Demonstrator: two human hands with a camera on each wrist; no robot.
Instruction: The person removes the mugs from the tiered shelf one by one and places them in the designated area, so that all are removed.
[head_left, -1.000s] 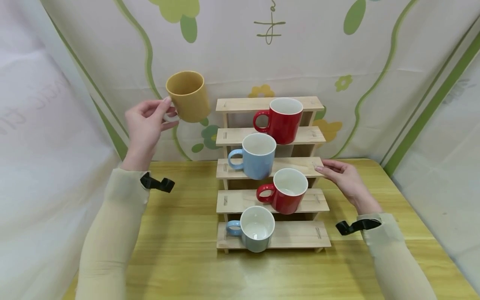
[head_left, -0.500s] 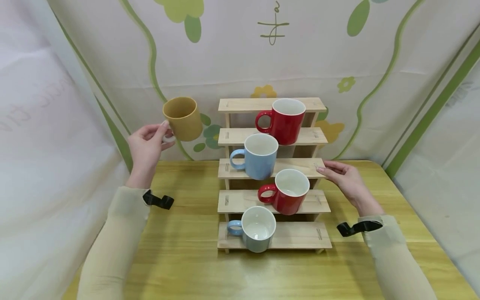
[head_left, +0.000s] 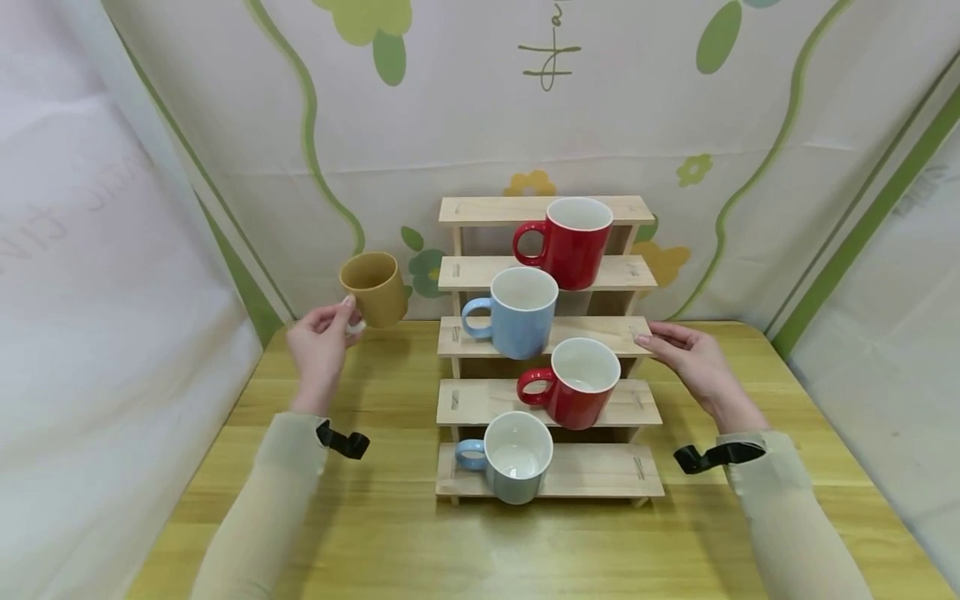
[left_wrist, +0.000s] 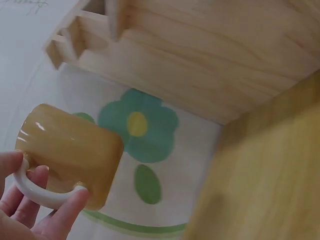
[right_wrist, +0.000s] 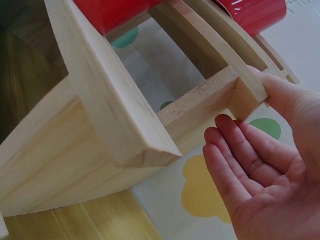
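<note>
My left hand (head_left: 322,346) pinches the white handle (left_wrist: 45,195) of a yellow mug (head_left: 378,292). Its mouth faces up, and it is held in the air left of a tiered wooden rack (head_left: 480,404). My right hand (head_left: 697,367) grips the right end of the rack's middle board, thumb on top. On the rack, going down from the second board, are a red mug (head_left: 577,246), a blue mug (head_left: 522,317), another red mug (head_left: 581,387) and a light blue mug (head_left: 517,458). Their handles point left.
The rack stands on a wooden table (head_left: 390,542) near its back edge. A white patterned cloth (head_left: 465,108) hangs behind, and white cloth walls (head_left: 97,292) close off the sides. A black wrist strap (head_left: 720,454) sits on each sleeve.
My left hand has lowered the yellow mug, ending slightly to the right of where it was. My right hand stays on the rack. The head view has shifted slightly.
</note>
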